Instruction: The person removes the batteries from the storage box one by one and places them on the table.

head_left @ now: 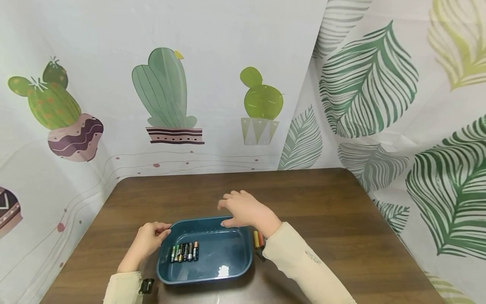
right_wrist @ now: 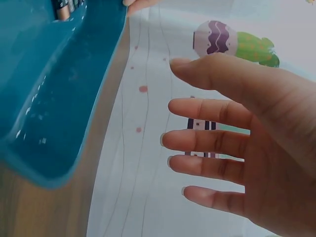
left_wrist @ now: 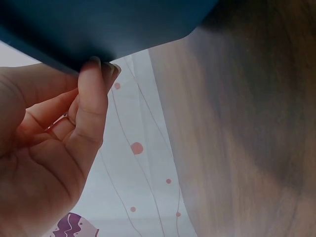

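A blue rectangular tray (head_left: 224, 247) stands on the table, with several batteries (head_left: 184, 252) lined up side by side in its left half. My left hand (head_left: 148, 240) pinches the rim at the tray's far left corner; in the left wrist view, thumb and fingertips meet on the tray's edge (left_wrist: 123, 29). Over the far right part of the rim hovers my right hand (head_left: 244, 210). Its fingers (right_wrist: 207, 140) are spread and hold nothing in the right wrist view, with the tray wall (right_wrist: 74, 113) beside them.
Small yellow and red cylinders (head_left: 259, 239) lie on the wooden table (head_left: 322, 211) just right of the tray, partly covered by the right wrist. A small black object (head_left: 146, 286) is at the left sleeve. Behind the table hangs a printed cloth (head_left: 220, 105).
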Motion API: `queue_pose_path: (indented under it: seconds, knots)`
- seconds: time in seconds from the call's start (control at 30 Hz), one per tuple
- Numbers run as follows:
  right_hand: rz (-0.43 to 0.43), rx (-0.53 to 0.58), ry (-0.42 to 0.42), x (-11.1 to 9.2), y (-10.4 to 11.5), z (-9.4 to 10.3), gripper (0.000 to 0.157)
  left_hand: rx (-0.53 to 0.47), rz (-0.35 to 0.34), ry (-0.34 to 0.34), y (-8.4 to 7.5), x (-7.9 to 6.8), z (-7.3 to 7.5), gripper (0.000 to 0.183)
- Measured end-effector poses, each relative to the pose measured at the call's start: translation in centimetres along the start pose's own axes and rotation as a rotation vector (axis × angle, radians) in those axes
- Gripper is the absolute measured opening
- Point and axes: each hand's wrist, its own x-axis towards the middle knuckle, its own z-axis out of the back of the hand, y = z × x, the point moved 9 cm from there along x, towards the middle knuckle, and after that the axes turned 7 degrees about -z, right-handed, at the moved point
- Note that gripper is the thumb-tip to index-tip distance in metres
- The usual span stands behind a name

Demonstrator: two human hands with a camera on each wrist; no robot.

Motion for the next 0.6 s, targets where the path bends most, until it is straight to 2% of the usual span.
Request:
queue_pose_path:
  seconds: [0.23, 0.6]
  knots:
    - [0.037, -0.039, 0.042, 1.5, 2.1, -0.6, 0.037, 0.003, -0.009, -0.003, -0.1, 0.0, 0.0, 0.018]
    - [0.073, -0.076, 0.122, 3.9, 5.2, -3.3, 0.04, 0.014, -0.024, -0.006, -0.2, 0.0, 0.1, 0.017]
